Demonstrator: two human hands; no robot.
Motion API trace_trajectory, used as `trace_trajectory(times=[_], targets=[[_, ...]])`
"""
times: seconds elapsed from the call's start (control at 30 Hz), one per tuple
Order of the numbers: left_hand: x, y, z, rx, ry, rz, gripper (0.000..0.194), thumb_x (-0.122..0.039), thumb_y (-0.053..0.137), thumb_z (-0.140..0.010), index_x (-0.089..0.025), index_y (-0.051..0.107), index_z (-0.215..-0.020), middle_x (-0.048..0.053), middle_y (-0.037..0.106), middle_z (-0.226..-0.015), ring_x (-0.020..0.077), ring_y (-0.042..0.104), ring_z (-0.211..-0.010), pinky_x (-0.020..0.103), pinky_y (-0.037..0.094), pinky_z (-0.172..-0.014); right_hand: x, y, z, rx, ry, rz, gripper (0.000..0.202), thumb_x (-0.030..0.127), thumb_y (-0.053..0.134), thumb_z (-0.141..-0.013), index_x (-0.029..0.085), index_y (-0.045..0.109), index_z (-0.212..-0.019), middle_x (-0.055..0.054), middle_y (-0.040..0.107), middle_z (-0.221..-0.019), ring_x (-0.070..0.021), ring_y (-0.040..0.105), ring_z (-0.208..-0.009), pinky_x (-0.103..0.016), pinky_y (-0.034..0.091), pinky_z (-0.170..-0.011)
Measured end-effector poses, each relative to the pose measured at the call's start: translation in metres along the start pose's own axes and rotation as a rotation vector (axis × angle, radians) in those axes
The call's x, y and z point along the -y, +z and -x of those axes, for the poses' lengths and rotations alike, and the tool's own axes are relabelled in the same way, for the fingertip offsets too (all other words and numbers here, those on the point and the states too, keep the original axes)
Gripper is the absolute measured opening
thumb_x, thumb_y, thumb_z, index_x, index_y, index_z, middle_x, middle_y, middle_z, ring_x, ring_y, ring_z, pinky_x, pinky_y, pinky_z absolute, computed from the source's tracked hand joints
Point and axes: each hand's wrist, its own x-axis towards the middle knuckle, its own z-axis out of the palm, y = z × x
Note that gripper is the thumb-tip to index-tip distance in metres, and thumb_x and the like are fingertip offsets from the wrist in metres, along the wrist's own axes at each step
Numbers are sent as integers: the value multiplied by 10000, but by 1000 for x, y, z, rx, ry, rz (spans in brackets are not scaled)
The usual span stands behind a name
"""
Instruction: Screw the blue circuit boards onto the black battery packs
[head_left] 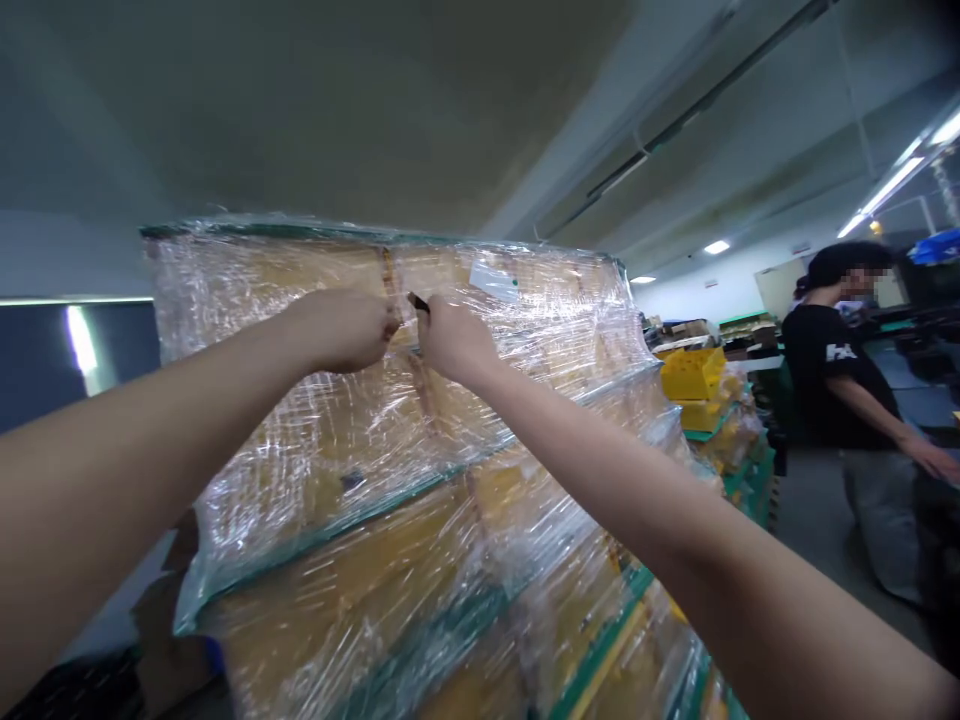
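Note:
A tall stack of cardboard boxes (322, 450), wrapped in clear plastic film (262, 500), fills the middle of the view, with green layers between its tiers. My left hand (349, 328) is closed against the film near the upper part of the stack; whatever its fingers hold is hidden. Just to its right, my right hand (456, 340) is closed round a small dark tool (418, 302), whose tip points up and left. A white label (495, 281) lies under the film to the right of both hands.
At the right a person in a black shirt (840, 370) stands with an arm reaching out. Yellow bins (691, 375) sit on another wrapped stack behind the boxes. Brown cardboard (161, 640) is at the lower left.

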Motion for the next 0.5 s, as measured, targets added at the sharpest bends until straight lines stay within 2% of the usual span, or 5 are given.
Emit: trace_trajectory(times=[0.1, 0.2, 0.3, 0.4, 0.5], targets=[[-4, -6, 13, 37, -31, -53, 183, -291, 447, -767, -252, 616, -708, 71, 640, -962, 244, 556, -829, 388, 410, -684, 2, 11, 16, 169, 21, 36, 301, 339, 351, -889, 161, 573, -989, -147, 675, -949, -297, 649, -859, -370, 505, -675], [-10, -10, 16, 72, -60, -61, 188, -341, 447, -783, -247, 586, -699, 68, 649, -991, 257, 561, -887, 376, 403, -664, -6, 20, 59, 153, 26, 65, 334, 330, 310, -897, 172, 545, -1074, -141, 680, -913, -313, 653, -847, -411, 501, -693], [-18, -8, 10, 105, -178, -50, 357, -499, 395, -805, -212, 607, -780, 105, 662, -946, 271, 576, -820, 379, 420, -645, -16, 21, 91, 213, 37, 73, 309, 318, 319, -883, 183, 563, -1016, -123, 684, -856, -307, 662, -778, -401, 496, -641], [-27, 2, -4, 63, -326, -42, 575, -546, 242, -844, -123, 606, -980, 189, 648, -960, 302, 585, -800, 407, 439, -645, -25, 18, 101, 242, 59, 62, 319, 350, 300, -896, 188, 563, -977, -113, 684, -823, -294, 662, -723, -376, 481, -592], [-29, 14, -19, -42, -379, -61, 595, -427, 266, -849, -8, 472, -1217, 279, 579, -1113, 378, 528, -1018, 457, 430, -764, -34, 14, 98, 210, 72, 49, 340, 365, 260, -917, 191, 538, -1003, -113, 682, -838, -287, 659, -732, -367, 467, -598]])
